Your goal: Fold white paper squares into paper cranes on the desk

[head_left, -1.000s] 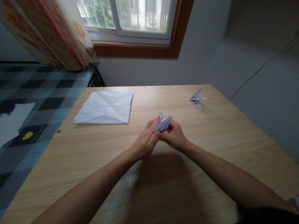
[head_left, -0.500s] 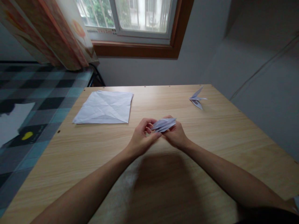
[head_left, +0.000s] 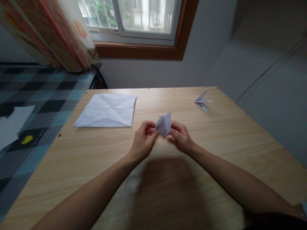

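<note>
A small piece of folded white paper [head_left: 163,124] is held up between my two hands over the middle of the table. My left hand [head_left: 144,138] pinches its left side, the thumb in front and the fingers curled behind. On the other side, my right hand [head_left: 181,135] grips the paper's lower right edge between thumb and fingers. Pointed flaps of the paper stick up above my fingertips. Part of its back is hidden from me. Farther off, at the back right, lies a folded paper figure [head_left: 202,101] with spread pointed flaps.
A stack of creased white paper sheets [head_left: 107,110] lies at the back left of the wooden table [head_left: 96,166]. Left of the table is a checked cloth surface [head_left: 57,92] with white paper [head_left: 16,124] on it. A window [head_left: 146,19] and wall stand behind.
The folded paper has turned from lying nearly flat to standing more upright, its flaps now pointing up. My hands have moved slightly apart around it.
</note>
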